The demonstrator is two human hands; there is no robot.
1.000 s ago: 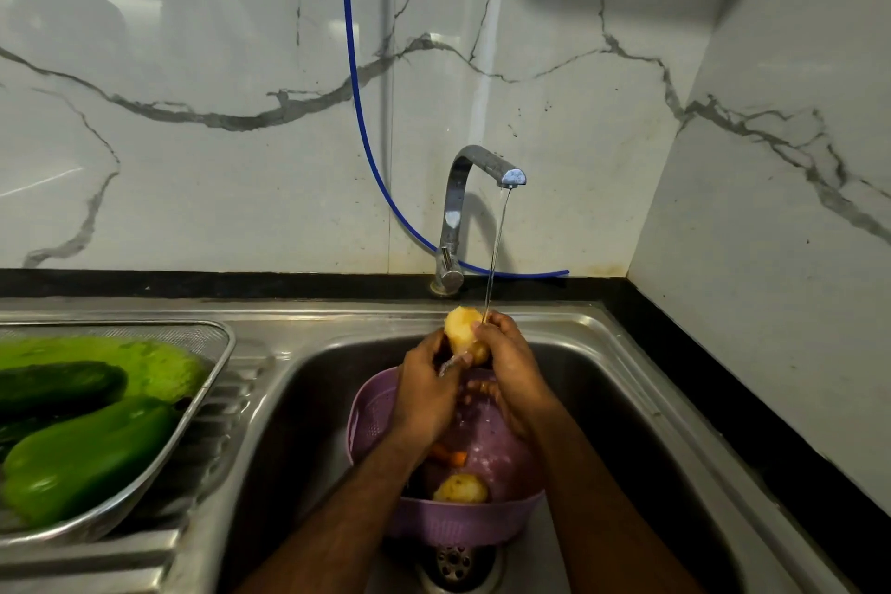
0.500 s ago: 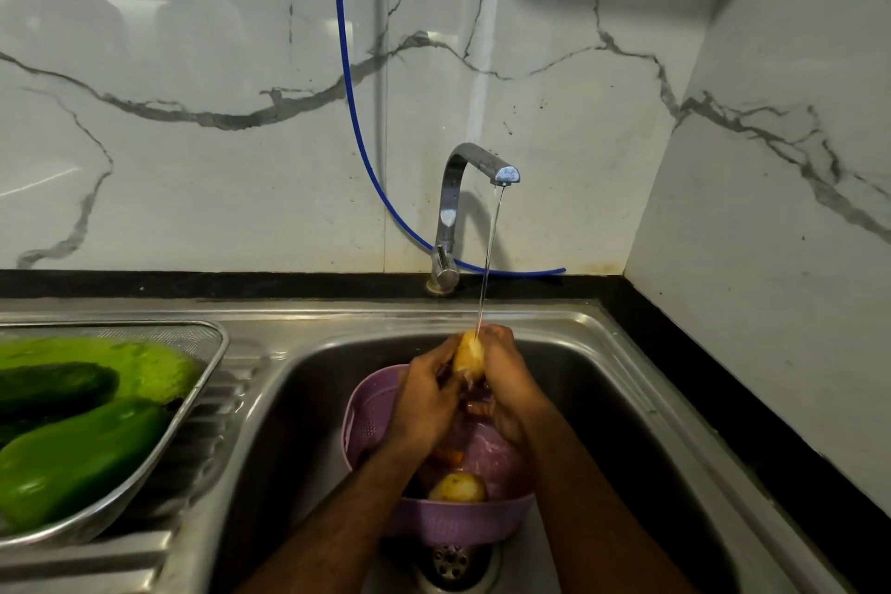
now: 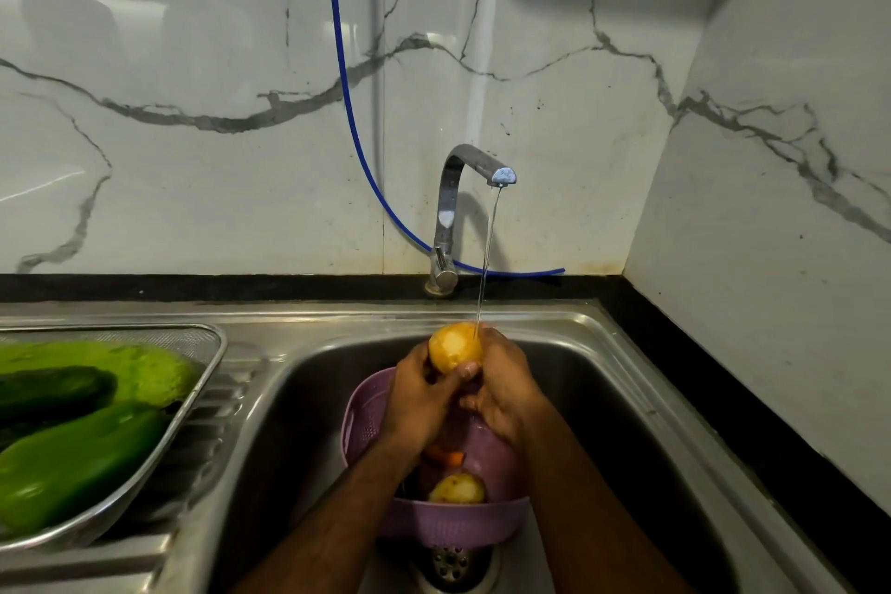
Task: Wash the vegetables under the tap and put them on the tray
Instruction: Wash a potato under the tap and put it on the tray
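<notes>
While both the left hand [image 3: 418, 393] and right hand [image 3: 504, 381] grasp the potato [image 3: 453, 345], open sink [image 3: 627, 400] lies rightward.

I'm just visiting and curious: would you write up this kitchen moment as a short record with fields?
Place: steel sink by a marble wall
Tap: running, thin stream
In hand: yellow potato under the stream
Left hand: grips the potato
Right hand: grips the potato
Purple colander: in the sink, holds another potato and an orange piece
Tray: on the drainboard, holds green vegetables
</notes>
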